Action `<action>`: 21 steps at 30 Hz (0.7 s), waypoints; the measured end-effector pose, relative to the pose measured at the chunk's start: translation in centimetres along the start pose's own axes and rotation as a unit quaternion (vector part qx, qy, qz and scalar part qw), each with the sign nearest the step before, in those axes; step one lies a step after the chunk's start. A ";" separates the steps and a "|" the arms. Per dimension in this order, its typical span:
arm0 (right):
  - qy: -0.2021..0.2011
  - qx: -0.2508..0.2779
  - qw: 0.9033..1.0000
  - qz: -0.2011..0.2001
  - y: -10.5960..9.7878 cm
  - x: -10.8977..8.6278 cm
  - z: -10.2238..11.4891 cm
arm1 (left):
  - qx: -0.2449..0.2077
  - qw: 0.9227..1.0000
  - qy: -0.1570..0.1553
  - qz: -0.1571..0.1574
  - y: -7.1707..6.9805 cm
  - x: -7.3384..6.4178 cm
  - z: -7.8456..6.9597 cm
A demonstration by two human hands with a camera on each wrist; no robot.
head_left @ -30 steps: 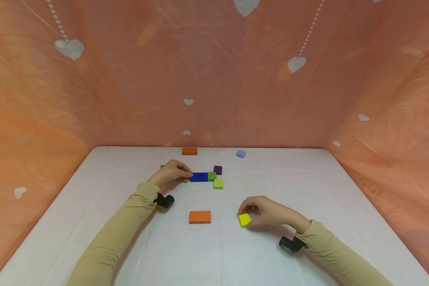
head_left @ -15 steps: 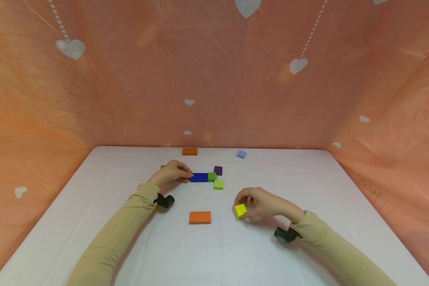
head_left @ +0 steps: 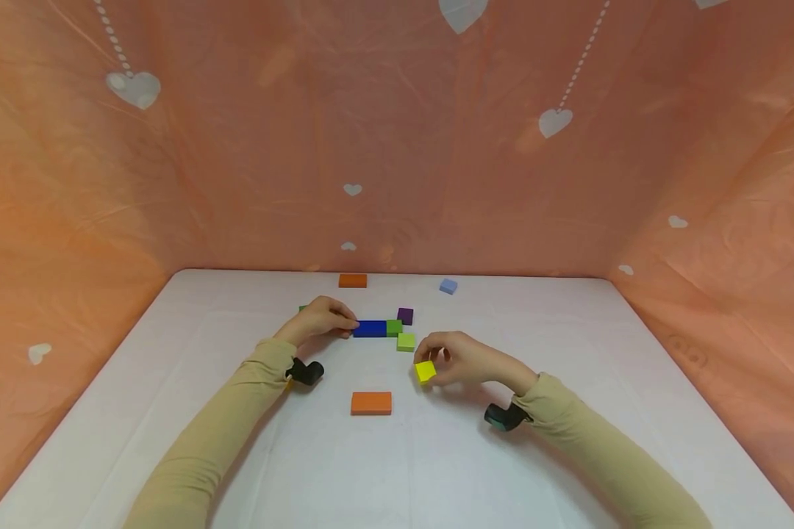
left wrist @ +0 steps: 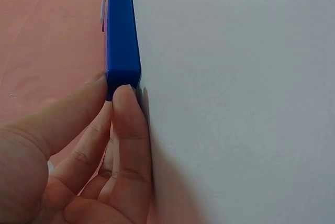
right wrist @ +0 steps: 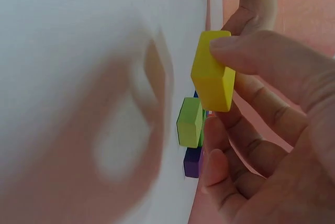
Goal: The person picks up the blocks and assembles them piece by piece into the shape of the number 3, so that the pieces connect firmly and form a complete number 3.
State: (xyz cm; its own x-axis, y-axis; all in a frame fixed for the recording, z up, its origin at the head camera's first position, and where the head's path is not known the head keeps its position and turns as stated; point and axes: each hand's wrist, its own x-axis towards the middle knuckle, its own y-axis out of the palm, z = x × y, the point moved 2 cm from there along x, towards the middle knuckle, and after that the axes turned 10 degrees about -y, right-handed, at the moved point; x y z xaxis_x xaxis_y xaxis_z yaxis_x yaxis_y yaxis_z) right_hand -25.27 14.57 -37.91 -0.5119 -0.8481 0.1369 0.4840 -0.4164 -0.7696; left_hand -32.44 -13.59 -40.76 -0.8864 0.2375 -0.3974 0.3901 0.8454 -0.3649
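Note:
My right hand (head_left: 466, 358) pinches a yellow block (head_left: 426, 372) between thumb and fingers; the right wrist view shows the yellow block (right wrist: 213, 72) lifted above the white surface. My left hand (head_left: 317, 319) holds the left end of a long blue block (head_left: 370, 328) with thumb and fingertips, as the left wrist view shows on the blue block (left wrist: 121, 35). A green block (head_left: 394, 328) sits against the blue block's right end. A lime green block (head_left: 406, 342) lies just in front of it, and a purple block (head_left: 405, 316) just behind.
One orange block (head_left: 371, 403) lies in front, between the arms. Another orange block (head_left: 353, 281) and a light blue block (head_left: 448, 286) lie near the far edge of the white table (head_left: 536, 316). Part of a green block (head_left: 302, 308) shows behind the left hand.
My right hand has carried the yellow block left and away from me, closer to the lime green block. The left hand stays at the end of the blue block.

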 end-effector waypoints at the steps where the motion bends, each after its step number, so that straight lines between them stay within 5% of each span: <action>1: 0.000 0.001 1.000 0.001 0.1 0.3 -0.1 | 0.000 1.000 0.000 0.001 0.0 0.0 0.0; 21: 0.024 0.021 0.999 0.007 1.3 3.5 -0.7 | 0.009 1.000 -0.001 -0.001 -0.1 0.1 0.0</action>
State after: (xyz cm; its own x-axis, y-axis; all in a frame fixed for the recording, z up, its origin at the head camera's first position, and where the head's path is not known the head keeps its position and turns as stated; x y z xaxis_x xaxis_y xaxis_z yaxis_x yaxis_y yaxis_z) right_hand -26.93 11.30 -38.83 -0.5381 -0.8374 0.0962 0.5203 -0.4198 -0.7437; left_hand -32.57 -13.63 -40.74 -0.8871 0.2346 -0.3975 0.3923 0.8369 -0.3816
